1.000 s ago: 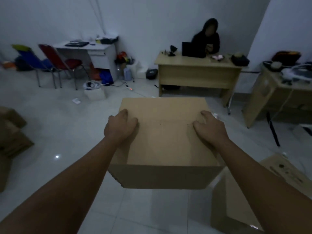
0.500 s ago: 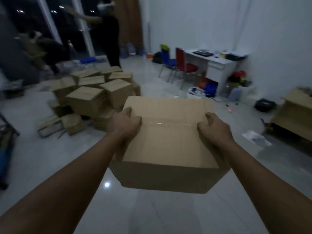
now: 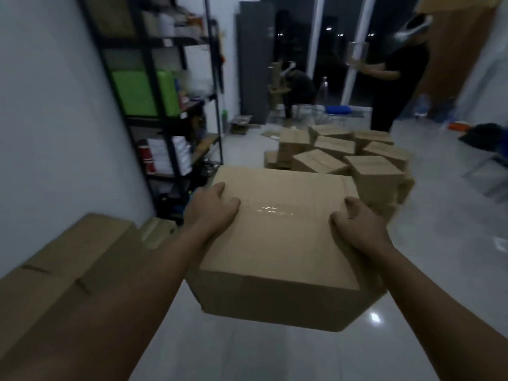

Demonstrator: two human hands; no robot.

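I carry a closed cardboard box (image 3: 277,243) in front of me, above the floor, its top seam sealed with clear tape. My left hand (image 3: 210,209) grips the box's left top edge, fingers curled over onto the lid. My right hand (image 3: 356,225) grips the right top edge, thumb on the lid and fingers wrapped down the side. Both forearms reach in from the bottom corners of the view.
A heap of several sealed boxes (image 3: 346,158) lies on the tiled floor straight ahead. A black shelf rack (image 3: 165,105) lines the left wall, with large cartons (image 3: 60,270) near me at the left. A standing person (image 3: 395,78) and a crouching one (image 3: 299,89) are by the far windows.
I have turned left with the box held the same way. The desks and chairs have left the view; the box heap now lies ahead and the shelf rack has come in at left.
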